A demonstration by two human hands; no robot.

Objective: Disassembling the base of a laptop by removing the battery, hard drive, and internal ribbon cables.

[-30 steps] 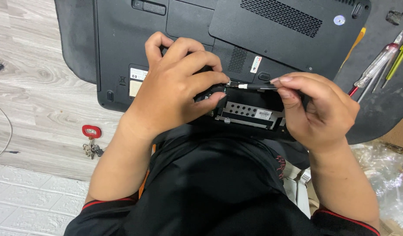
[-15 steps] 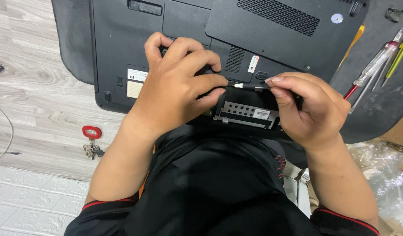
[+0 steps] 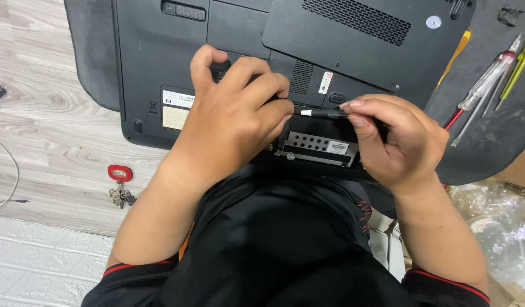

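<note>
Laptop (image 3: 217, 51) black, upside down, metal bay (image 3: 316, 145) exposed.

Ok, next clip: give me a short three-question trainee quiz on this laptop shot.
1. True or false: the laptop lies bottom side up.
2. What does the right hand hold? A) a slim black tool with a white tip B) a bunch of keys C) a yellow pry stick
3. What lies on the wooden floor, on the left-hand side of the picture?

Key
1. True; its vents and labels face up.
2. A; the slim tool points toward the left hand, above the metal drive bracket.
3. Keys with a red tag.
</note>
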